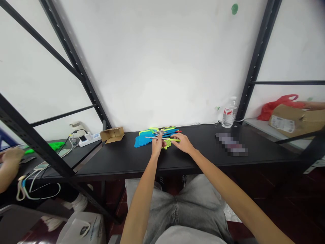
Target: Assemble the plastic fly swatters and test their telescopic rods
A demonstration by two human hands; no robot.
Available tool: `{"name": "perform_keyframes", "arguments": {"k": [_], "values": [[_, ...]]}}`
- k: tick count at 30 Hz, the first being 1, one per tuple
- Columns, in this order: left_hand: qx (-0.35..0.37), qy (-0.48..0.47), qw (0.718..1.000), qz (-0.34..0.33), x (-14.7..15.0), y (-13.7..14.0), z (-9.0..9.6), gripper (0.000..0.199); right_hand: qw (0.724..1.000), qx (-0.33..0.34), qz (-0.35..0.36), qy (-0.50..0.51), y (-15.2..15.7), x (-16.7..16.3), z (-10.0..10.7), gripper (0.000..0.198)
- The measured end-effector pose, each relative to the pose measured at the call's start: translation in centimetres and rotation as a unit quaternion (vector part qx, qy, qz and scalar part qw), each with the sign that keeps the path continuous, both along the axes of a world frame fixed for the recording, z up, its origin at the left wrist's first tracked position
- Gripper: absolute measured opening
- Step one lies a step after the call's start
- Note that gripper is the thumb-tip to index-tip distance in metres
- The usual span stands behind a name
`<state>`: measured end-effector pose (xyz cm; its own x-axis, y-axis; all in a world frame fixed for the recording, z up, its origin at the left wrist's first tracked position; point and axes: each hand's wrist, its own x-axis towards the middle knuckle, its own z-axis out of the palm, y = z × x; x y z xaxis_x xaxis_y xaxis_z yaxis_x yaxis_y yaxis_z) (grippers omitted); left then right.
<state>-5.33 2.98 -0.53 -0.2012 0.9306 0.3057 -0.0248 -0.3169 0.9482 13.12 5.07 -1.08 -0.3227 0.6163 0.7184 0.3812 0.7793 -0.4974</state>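
Note:
Between both hands lies a thin metal rod with a yellow-green handle [173, 139], held level just above the desk; it looks like part of a fly swatter. My left hand [157, 145] is closed around the metal part. My right hand [184, 143] pinches the handle's right end. Beneath them shows a yellow-green perforated swatter head [167, 145], partly covered by my left hand. Flat blue swatter heads [144, 139] lie to the left. Behind my hands is a pile of blue and yellow-green handles [171, 131] with metal rods, some overlapping.
On the black desk [114, 159] stand an opened cardboard box [112, 135] at left and a water bottle [229, 113] at right, near a blurred-out item [231, 144]. Dark metal shelf posts rise on both sides. Far left, another person's hand [12, 155] is near a power strip [90, 139] and cables.

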Motion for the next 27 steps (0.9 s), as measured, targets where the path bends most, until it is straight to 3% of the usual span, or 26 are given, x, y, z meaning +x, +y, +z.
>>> {"name": "perform_keyframes", "arguments": {"k": [6,11,20,27], "values": [[0.008,-0.079,0.993,0.086,-0.7,0.4,-0.2,0.055,0.998,-0.038,-0.033,0.041,0.1,0.0,0.0,0.041],[-0.012,-0.12,0.984,0.135,-1.2,0.7,-0.3,0.054,0.991,-0.061,-0.079,0.088,0.6,0.3,0.0,0.036],[-0.003,-0.08,0.987,0.14,-1.4,1.1,-0.8,0.056,0.992,-0.071,-0.074,0.075,0.8,0.3,-0.3,0.026],[0.014,-0.031,0.996,0.086,-0.9,0.5,-0.5,0.059,0.993,-0.069,-0.078,0.054,0.8,0.3,-0.3,0.024]]}}
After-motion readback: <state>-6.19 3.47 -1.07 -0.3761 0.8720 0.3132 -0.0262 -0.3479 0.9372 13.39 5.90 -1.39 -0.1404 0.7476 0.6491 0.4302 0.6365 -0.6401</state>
